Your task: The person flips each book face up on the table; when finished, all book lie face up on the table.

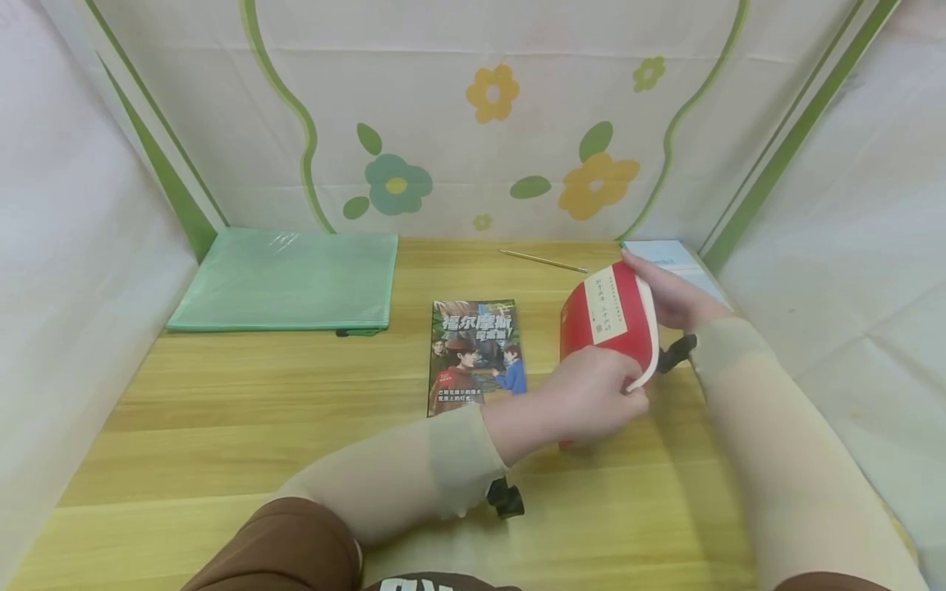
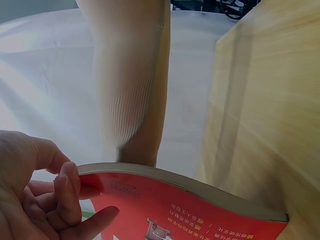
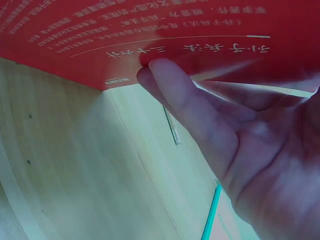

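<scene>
A translucent green mesh pouch (image 1: 287, 280) lay flat at the far left of the pale wood-grain table (image 1: 222, 427). A glossy illustrated paperback (image 1: 475, 355) was placed near the middle, its long axis running away from the person. To the right, a red softcover book (image 1: 608, 316) was held bowed above the table, its cover curved. It was gripped by the left hand (image 1: 591, 398) at the near edge and by the right hand (image 1: 668, 291) at the far edge. A thin pencil (image 1: 543, 261) lay behind.
</scene>
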